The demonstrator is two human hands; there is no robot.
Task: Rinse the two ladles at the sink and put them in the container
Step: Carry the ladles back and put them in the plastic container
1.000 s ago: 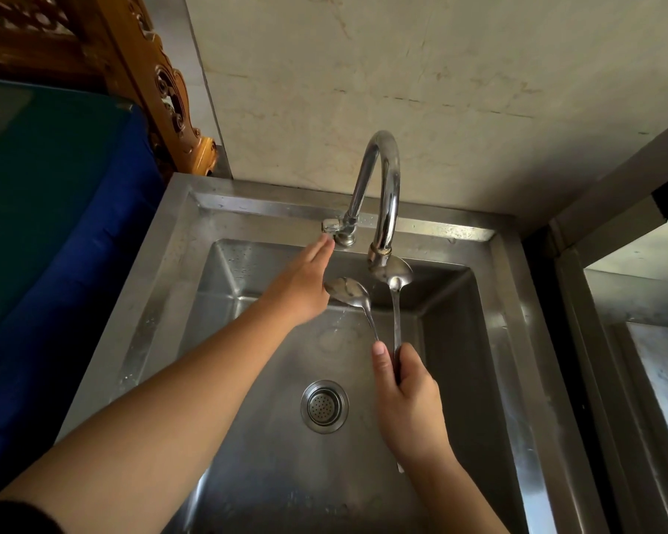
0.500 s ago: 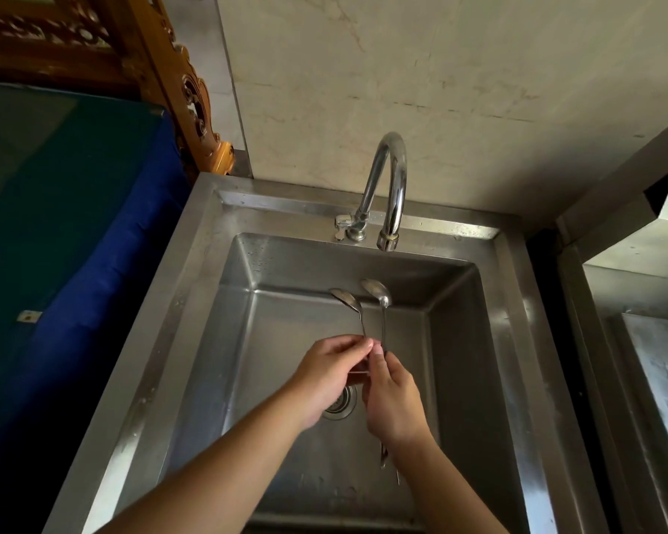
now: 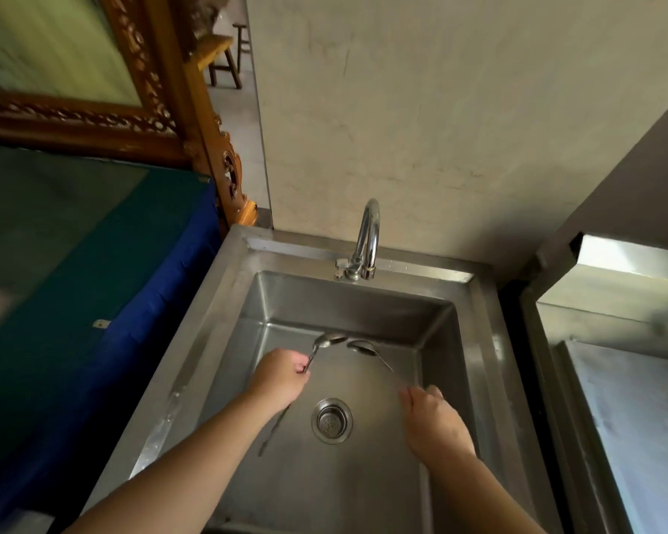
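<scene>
The right ladle (image 3: pixel 367 350) handle blurs near the right hand (image 3: pixel 434 425); its grip is unclear.

ladles: 2 (image 3: pixel 328 339) (image 3: pixel 361 346) | hands: 2 (image 3: pixel 280 375) (image 3: pixel 434 423) | sink: 1 (image 3: pixel 483 341) | tap: 1 (image 3: pixel 367 237) | drain: 1 (image 3: pixel 331 420)

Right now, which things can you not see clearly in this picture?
- Container: not in the head view at all.
- Left ladle: mid handle hidden inside the left hand.
- Right ladle: handle end covered by the right hand; motion-blurred.
- Water from the faucet: no stream visible; cannot tell.
</scene>
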